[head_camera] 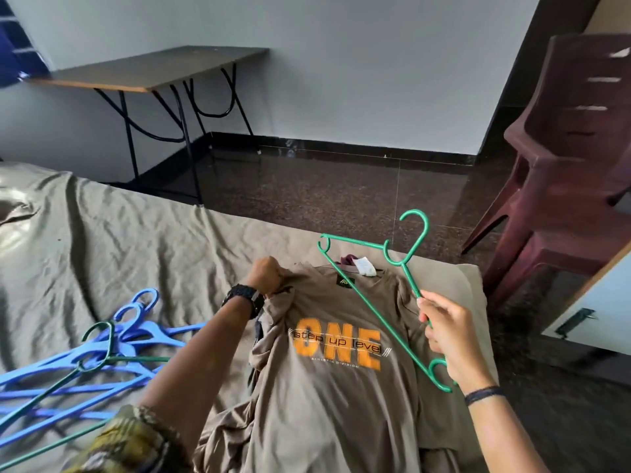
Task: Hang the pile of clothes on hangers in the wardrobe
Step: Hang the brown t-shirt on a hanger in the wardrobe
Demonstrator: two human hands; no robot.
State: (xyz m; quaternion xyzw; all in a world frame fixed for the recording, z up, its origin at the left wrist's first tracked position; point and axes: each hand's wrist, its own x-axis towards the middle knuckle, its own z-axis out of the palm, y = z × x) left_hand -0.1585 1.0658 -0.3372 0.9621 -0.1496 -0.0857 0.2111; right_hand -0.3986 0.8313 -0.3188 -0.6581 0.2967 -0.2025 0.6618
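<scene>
Sprawling across the bed [102, 233]: brown T-shirt [334, 404] reading "ONE step up level", left hand [268, 274] fisted on its shoulder. Right hand [447, 332], fingers pinching green hanger [375, 312] above it. Blue hangers [85, 363] heaped left; maroon chairs [563, 148] right.

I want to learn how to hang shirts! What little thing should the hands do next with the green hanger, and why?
Probably slip one end of the green hanger into the neck of the brown T-shirt. The right hand already holds the hanger just over the collar, and the left hand grips the shirt's shoulder, so the shirt is ready.
</scene>
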